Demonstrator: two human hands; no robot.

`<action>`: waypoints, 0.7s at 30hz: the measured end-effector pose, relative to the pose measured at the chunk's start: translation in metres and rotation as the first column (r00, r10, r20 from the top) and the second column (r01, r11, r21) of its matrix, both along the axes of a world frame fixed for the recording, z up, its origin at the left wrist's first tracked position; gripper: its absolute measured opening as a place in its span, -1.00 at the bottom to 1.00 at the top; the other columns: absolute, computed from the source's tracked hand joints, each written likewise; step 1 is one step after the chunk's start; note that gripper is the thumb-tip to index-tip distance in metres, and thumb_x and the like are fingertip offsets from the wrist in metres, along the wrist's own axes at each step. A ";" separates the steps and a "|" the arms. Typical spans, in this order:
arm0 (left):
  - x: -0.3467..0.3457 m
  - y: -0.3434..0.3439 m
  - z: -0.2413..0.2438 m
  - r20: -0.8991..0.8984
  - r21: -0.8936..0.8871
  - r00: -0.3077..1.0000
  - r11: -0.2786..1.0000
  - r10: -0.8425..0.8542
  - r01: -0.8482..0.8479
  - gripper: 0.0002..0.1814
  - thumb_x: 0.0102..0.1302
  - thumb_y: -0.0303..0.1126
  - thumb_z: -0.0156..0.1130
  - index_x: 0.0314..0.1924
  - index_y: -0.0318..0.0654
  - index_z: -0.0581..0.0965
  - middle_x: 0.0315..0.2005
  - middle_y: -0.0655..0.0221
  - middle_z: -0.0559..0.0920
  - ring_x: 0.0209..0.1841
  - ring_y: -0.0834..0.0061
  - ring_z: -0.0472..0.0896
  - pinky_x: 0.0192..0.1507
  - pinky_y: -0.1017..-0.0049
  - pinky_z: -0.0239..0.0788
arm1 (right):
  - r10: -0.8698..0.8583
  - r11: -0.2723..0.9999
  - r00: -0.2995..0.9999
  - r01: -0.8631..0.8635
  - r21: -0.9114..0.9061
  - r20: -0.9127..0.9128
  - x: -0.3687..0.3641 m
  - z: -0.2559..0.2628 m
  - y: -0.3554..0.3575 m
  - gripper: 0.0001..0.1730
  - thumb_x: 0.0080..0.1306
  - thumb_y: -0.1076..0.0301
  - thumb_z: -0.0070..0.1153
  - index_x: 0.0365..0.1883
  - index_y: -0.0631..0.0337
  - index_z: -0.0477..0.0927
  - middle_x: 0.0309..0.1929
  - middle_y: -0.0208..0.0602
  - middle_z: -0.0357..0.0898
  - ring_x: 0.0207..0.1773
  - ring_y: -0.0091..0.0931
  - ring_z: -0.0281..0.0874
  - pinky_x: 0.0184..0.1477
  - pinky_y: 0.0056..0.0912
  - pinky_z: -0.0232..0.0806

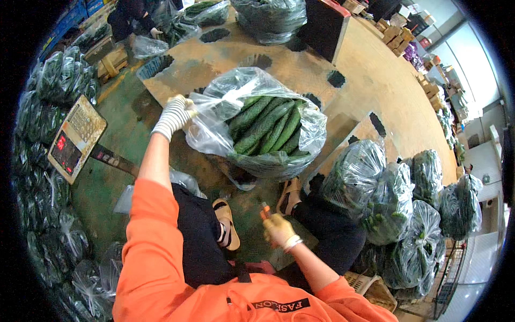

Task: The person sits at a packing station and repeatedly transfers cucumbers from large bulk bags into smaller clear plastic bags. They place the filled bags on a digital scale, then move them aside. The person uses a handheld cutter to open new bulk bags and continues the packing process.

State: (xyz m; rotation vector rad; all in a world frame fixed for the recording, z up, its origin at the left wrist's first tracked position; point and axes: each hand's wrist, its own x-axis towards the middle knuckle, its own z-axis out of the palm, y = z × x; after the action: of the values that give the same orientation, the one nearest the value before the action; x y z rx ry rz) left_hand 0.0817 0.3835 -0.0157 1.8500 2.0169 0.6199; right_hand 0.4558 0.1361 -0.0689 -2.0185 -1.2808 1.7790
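Observation:
A clear plastic bag [277, 167] full of dark green cucumbers [267, 122] stands before me, gathered into a white knot or tie at its upper left. Its side gapes, so the cucumbers show. My left hand [177, 112], in a white-and-grey striped glove, grips the plastic at the bag's left. Lower down, between my knees and apart from the bag, my right hand [279, 230] wears a yellowish glove. It closes around a small orange tool [265, 211]; its working end is too small to make out.
A platform scale's display head [76, 139] stands left on a post [114, 159]. Packed cucumber bags pile up at left [66, 76] and right [356, 173]. Cardboard sheets [189, 58] with dark holes lie ahead. Another person's gloved hand [156, 33] works at far left.

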 end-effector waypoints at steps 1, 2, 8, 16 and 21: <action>-0.015 0.011 -0.014 -0.160 0.043 0.982 0.995 0.097 -0.091 -0.54 -0.01 -0.05 0.34 -0.19 -0.21 0.57 -0.16 0.10 0.57 0.02 0.09 0.45 0.05 0.22 0.30 | -0.018 0.995 0.999 0.022 0.101 -0.038 0.012 -0.002 0.007 -0.68 0.33 0.18 -0.02 -0.07 0.20 0.42 -0.60 -0.35 0.48 -0.58 -0.56 0.46 -0.52 -0.44 0.34; -0.014 0.016 -0.015 -0.140 -0.144 0.984 0.981 0.111 -0.131 -0.52 0.03 0.03 0.29 -0.18 -0.19 0.59 -0.07 0.13 0.53 0.08 0.11 0.42 0.10 0.17 0.26 | -0.029 0.988 0.999 0.034 0.150 -0.031 0.023 0.009 0.015 -0.70 0.34 0.23 -0.02 -0.03 0.17 0.42 -0.54 -0.37 0.50 -0.57 -0.58 0.45 -0.55 -0.47 0.31; 0.067 0.037 0.021 0.039 0.197 0.992 0.972 0.119 -0.124 -0.06 -0.21 -0.04 0.42 0.25 -0.07 0.28 0.26 0.07 0.21 0.33 0.03 0.11 0.31 0.10 -0.02 | -0.145 0.963 0.974 0.179 0.201 -0.173 0.058 0.041 0.058 -0.63 0.34 0.38 -0.07 0.12 0.17 0.34 -0.41 -0.41 0.48 -0.45 -0.64 0.42 -0.38 -0.59 0.33; 0.166 0.059 0.005 -0.198 -0.091 0.980 0.995 0.014 -0.033 -0.06 -0.02 0.02 0.33 0.30 -0.23 0.17 0.21 0.08 0.30 0.31 0.14 0.17 0.32 0.01 -0.16 | 0.257 0.772 0.965 -0.167 0.614 -0.061 0.051 0.120 0.183 -0.42 0.28 0.60 -0.09 0.30 0.19 0.24 0.29 -0.35 0.29 0.31 -0.61 0.17 0.30 -0.58 -0.02; 0.161 0.077 -0.008 -0.014 -0.064 0.981 0.979 -0.194 0.193 -0.71 0.12 -0.19 0.17 -0.29 -0.28 0.53 -0.39 0.06 0.62 -0.28 0.07 0.59 -0.14 0.16 0.38 | 0.335 0.582 0.675 -0.697 0.420 0.657 0.038 0.197 0.285 -0.56 0.26 0.13 0.01 0.14 -0.26 0.46 -0.25 -0.06 0.59 -0.18 -0.29 0.60 -0.12 -0.35 0.36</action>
State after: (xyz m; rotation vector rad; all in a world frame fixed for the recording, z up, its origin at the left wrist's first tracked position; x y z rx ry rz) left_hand 0.2430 0.4608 -0.0239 1.9913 1.8173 0.4806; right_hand 0.4934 0.4212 0.1284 -1.7941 -2.4848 0.6402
